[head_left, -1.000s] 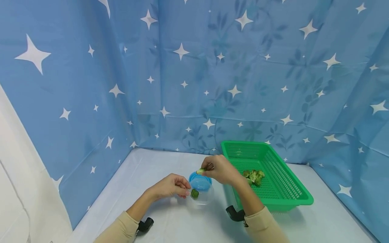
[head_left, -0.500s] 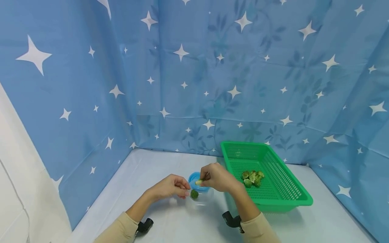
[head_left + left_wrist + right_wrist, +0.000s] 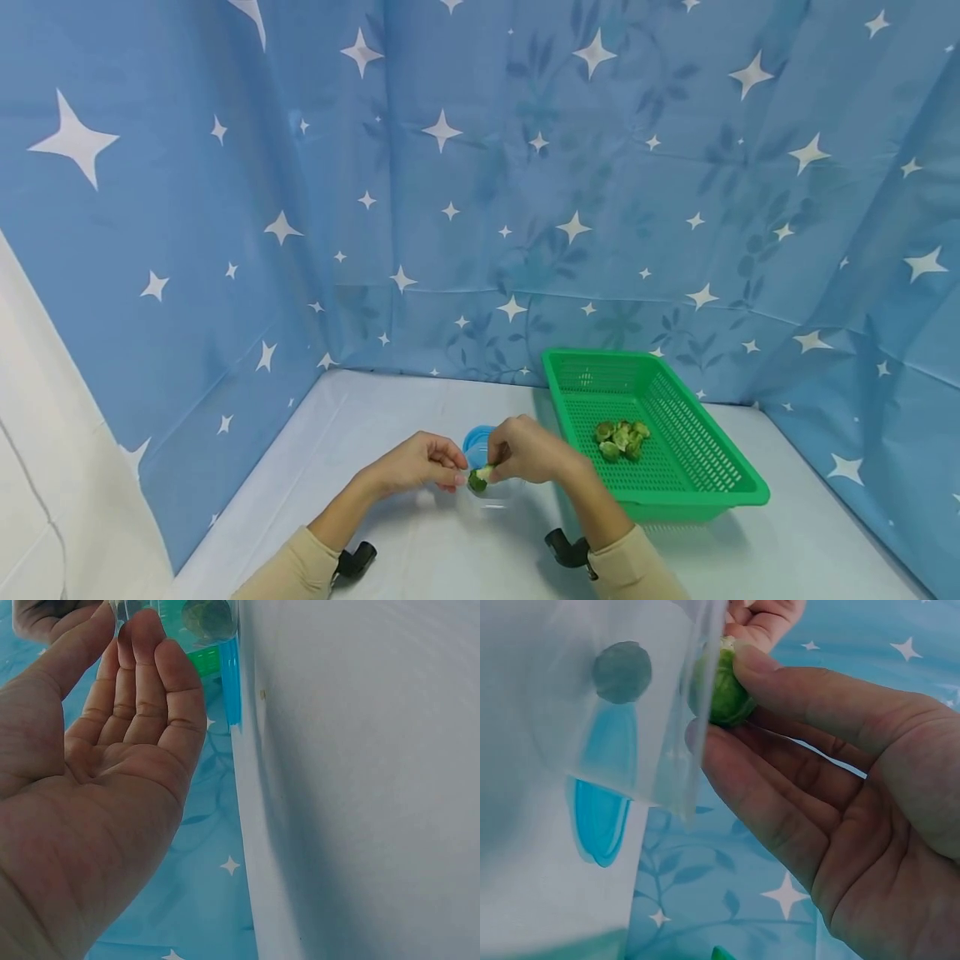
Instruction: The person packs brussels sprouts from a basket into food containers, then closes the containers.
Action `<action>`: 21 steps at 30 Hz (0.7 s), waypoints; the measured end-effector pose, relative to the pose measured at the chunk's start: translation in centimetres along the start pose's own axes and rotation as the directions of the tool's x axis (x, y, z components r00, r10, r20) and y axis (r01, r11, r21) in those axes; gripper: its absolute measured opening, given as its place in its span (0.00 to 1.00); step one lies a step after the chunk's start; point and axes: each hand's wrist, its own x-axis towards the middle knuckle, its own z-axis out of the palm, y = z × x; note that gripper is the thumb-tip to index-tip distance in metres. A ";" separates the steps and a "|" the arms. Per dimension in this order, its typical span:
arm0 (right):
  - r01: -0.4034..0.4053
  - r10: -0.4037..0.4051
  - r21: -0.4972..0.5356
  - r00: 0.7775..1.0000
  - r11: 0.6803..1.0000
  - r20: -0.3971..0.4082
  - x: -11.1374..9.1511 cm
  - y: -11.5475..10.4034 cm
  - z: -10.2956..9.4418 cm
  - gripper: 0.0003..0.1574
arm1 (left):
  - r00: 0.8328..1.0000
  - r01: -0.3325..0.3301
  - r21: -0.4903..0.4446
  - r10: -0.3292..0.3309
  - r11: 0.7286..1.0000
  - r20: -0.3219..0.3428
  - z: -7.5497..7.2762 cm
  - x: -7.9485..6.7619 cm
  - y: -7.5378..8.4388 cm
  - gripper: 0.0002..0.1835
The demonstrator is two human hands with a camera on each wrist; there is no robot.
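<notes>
A clear plastic container (image 3: 491, 503) stands on the table, with one Brussels sprout (image 3: 622, 672) lying inside. My left hand (image 3: 422, 462) pinches the container's rim between thumb and fingers. Above the opening, my right hand (image 3: 531, 451) pinches another Brussels sprout (image 3: 726, 691) with thumb and fingertips; its pale cut end shows. Right behind the container lies a round blue lid (image 3: 477, 437), partly hidden by the right hand.
A green plastic basket (image 3: 693, 442) stands to the right, holding several Brussels sprouts (image 3: 621, 440) near its left side. White cloth (image 3: 375, 400) covers the table. A blue star-patterned curtain (image 3: 450, 250) hangs behind and on both sides.
My right hand has come down and toward the left with its Brussels sprout, from over the blue lid to over the container. The left hand has stayed at the rim.
</notes>
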 end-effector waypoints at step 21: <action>-0.068 0.051 0.124 0.990 0.990 0.132 0.4 0.4 1.4 0.05 | 1.000 -0.002 -0.008 0.002 1.000 0.010 0.0 -0.1 0.1 0.13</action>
